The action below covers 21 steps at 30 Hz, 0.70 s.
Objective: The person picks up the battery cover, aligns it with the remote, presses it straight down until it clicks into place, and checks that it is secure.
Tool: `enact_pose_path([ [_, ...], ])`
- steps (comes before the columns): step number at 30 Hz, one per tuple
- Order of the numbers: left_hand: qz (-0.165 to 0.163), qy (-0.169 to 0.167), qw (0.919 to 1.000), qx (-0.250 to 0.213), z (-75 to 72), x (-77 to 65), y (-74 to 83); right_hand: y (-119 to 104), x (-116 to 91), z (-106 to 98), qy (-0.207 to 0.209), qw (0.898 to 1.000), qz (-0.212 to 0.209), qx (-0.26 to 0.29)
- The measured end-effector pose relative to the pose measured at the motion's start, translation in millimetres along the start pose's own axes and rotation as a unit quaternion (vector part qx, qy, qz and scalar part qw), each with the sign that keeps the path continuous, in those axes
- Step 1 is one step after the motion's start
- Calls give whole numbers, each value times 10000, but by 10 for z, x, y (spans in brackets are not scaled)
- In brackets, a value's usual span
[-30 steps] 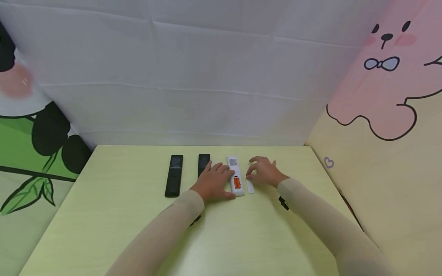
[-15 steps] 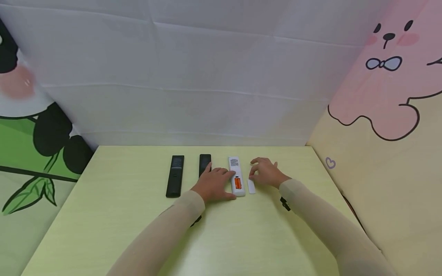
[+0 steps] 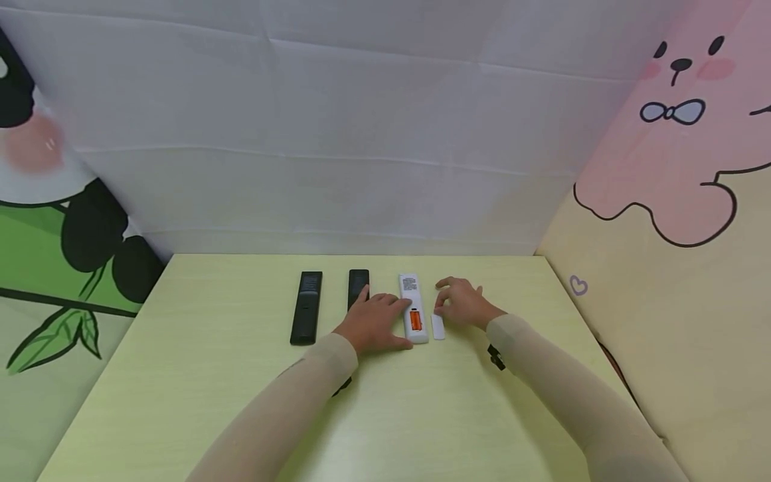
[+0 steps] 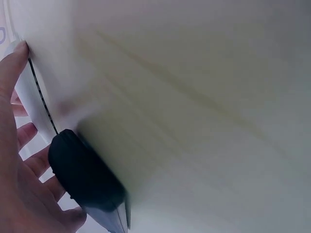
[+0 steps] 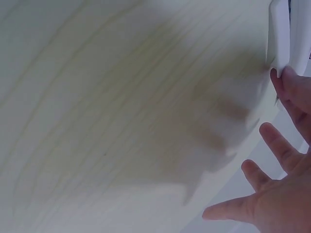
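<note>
A white remote control [image 3: 410, 294] lies back up on the table, its battery bay uncovered and an orange battery [image 3: 415, 320] inside. My left hand [image 3: 375, 323] touches it, with spread fingers along its left side and the thumb at its near end. Just right of the remote, my right hand [image 3: 462, 304] pinches a small white battery cover [image 3: 438, 327] between thumb and index finger. The right wrist view shows the cover [image 5: 279, 36] in that pinch, the other fingers [image 5: 228, 209] spread apart. In the left wrist view, the thumb presses against the end of the white remote [image 4: 36, 104].
Two black remotes lie to the left: one [image 3: 306, 308] in full sight, the other [image 3: 358, 288] partly hidden behind my left hand. The pale wooden table [image 3: 241, 375] ends at a white cloth backdrop [image 3: 337, 194]. A printed panel [image 3: 662, 288] stands along the right edge.
The head view has shifted very slightly. Both hands, the remotes and the cover keep nearly the same places.
</note>
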<state>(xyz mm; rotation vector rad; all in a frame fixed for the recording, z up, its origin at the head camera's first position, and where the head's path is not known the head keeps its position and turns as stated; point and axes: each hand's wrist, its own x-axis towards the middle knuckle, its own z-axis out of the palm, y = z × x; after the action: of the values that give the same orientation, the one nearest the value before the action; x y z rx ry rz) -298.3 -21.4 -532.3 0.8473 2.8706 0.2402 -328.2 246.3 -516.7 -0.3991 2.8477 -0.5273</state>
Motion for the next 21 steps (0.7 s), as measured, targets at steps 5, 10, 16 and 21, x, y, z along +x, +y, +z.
enact_pose_path([
  [5,7,6,10000,-34,7,-18,-9,-31,1,-7,3,10000,-75,-50],
  [10,7,10,10000,-48,9,-25,-11,-27,16,-15,58,9999,-85,-2],
  [16,-12,-22,10000,-18,16,-5,-19,-41,27,-53,282,9992,-233,182],
  [21,0,-36,10000,-12,7,2,-11,-71,16,-72,359,9983,-380,259],
])
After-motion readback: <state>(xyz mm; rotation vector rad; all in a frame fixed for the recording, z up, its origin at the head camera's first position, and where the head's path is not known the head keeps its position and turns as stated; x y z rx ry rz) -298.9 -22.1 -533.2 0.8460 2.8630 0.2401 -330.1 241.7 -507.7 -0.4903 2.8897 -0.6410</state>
